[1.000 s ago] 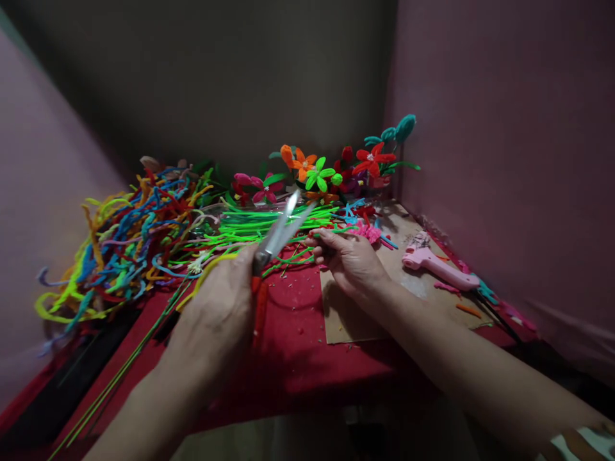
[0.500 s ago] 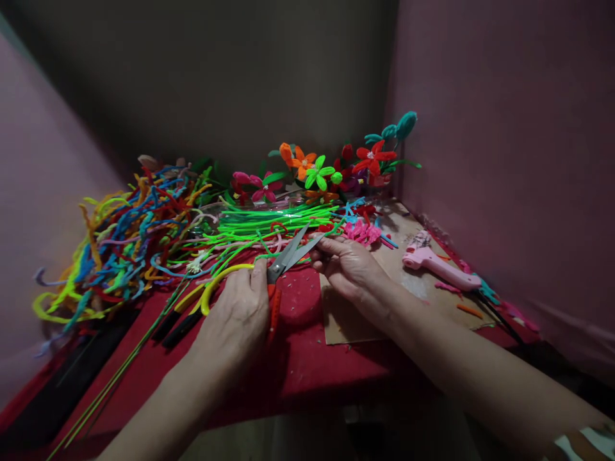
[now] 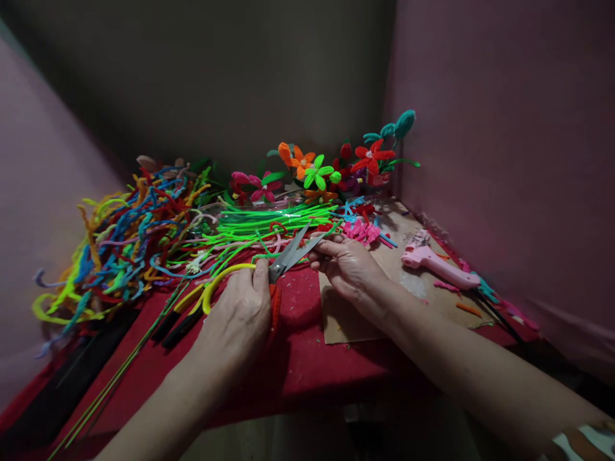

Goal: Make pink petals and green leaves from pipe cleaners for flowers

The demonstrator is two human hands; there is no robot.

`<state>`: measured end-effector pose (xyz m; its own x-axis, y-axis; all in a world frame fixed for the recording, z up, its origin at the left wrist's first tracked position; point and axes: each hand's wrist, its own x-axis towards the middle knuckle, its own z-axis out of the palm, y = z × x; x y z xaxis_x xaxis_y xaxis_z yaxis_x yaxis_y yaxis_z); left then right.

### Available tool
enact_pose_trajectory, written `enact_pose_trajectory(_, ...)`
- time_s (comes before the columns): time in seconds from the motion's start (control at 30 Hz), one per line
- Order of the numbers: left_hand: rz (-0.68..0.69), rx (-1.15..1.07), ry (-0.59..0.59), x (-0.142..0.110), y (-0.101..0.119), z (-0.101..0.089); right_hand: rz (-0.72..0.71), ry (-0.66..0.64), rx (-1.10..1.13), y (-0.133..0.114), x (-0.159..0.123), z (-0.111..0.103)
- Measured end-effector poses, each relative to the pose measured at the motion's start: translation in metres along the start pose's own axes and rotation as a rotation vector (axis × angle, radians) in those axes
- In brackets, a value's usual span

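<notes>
My left hand [image 3: 240, 298] is wrapped round the orange handles of a pair of scissors [image 3: 277, 272]. Their grey blades stand apart and point up and to the right. Close to the lower blade's tip, my right hand [image 3: 348, 266] has thumb and fingers pinched together on what looks like a green pipe cleaner [image 3: 332, 228], mostly hidden by the fingers. Just left of my left hand lies a tool with yellow and black handles [image 3: 192, 298]. Behind the blades is a bundle of bright green pipe cleaners [image 3: 269, 221].
A tangle of coloured pipe cleaners [image 3: 144, 230] fills the left. Fuzzy flowers [image 3: 317, 173] stand at the back. Cardboard [image 3: 346, 320] on the right bears a pink glue gun [image 3: 442, 267] and pink fuzzy pieces [image 3: 360, 232]. Thin green stems [image 3: 125, 365] cross the red cloth's left side.
Almost nothing differs. The right hand's fingers have shifted very slightly by the blade tip; the scissors remain spread in the left hand.
</notes>
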<state>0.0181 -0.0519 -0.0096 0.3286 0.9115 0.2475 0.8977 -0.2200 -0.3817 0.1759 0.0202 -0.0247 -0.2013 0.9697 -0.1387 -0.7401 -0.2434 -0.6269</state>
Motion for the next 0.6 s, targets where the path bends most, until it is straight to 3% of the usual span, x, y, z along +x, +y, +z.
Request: enact_pose_trajectory(0.6,-0.043,0.174,-0.042,-0.0036,0.0080,-0.0051,-0.050,0.019,-0.072,-0.0014,-0.0022,-0.0005)
